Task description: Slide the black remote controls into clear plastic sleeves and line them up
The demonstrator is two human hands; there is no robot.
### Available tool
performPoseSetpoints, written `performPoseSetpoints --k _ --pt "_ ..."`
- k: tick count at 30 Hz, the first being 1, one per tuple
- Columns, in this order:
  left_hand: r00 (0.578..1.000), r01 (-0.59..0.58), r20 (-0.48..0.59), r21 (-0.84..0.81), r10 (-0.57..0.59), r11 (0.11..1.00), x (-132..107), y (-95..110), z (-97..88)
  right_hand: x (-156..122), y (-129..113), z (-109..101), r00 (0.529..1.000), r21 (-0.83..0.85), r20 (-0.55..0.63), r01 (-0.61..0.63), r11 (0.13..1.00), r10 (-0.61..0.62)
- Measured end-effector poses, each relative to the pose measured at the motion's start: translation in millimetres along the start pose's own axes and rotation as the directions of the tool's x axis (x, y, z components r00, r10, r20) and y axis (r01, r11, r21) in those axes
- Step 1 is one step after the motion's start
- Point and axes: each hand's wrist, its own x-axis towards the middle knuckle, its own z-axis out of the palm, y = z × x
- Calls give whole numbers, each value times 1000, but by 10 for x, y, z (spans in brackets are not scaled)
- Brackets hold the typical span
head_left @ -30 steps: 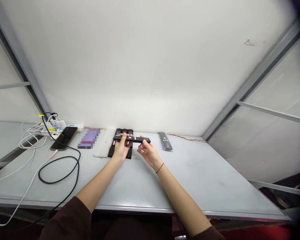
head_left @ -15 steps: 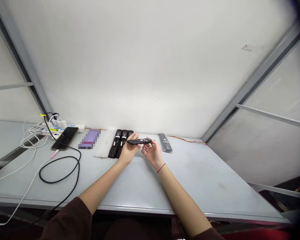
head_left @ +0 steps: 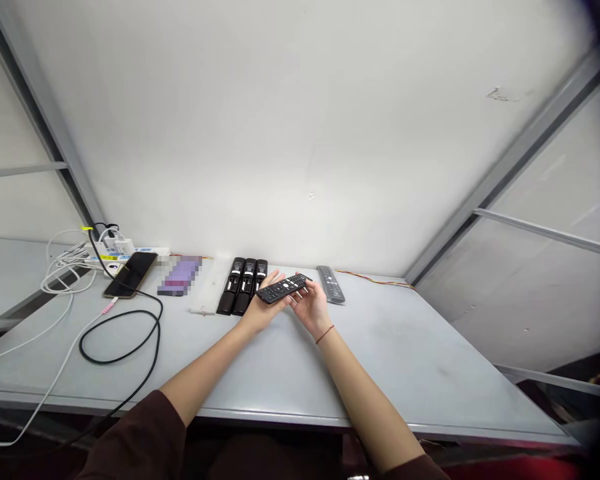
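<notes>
Loose grip, left hand (head_left: 263, 303) and right hand (head_left: 310, 308) under black remote (head_left: 283, 288) pointing far right

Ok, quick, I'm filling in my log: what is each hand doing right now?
Left hand: partly closed, holding the black remote control from beneath.
Right hand: partly closed, fingers curled under the same black remote control, also holding it.
</notes>
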Motion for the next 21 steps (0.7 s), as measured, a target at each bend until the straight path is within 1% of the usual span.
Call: performPoseSetpoints --k 2,4,7,9,11,14,17,19,21 --pt "1000 -2 -6 -13 2 1000 5 -25 0 7 2 -7 1000 -6 2 12 1000 -12" --pt "999 15 -41 -69 -18 997 28 -49 -2 6 3 -8 1000 -23 15 25 999 -25" --pt "985 46 -154 -165 -72 985 84 -73 -29 -14 8 9 999 -50 37 24 998 -22" --pt "968 55 -230 -194 -100 979 121 -72 -65 -38 18 32 999 -80 54 5 997 -1" --pt "956 56 -273 -207 -112 977 148 -57 -109 -69 39 63 996 -141 79 -24 990 35" --pt "950 48 -291 -220 -113 974 170 -26 -162 -125 87 115 986 -266 145 -45 963 86" --pt "943 48 -315 -203 -112 978 178 -16 -180 -187 146 159 966 -367 235 -14 930 107" --pt "939 59 -326 -151 -106 987 182 -19 -179 -222 184 180 950 -403 285 0 915 126" --pt "953 94 -283 -60 -107 994 190 -6 -193 -244 213 193 943 -427 301 0 904 142"
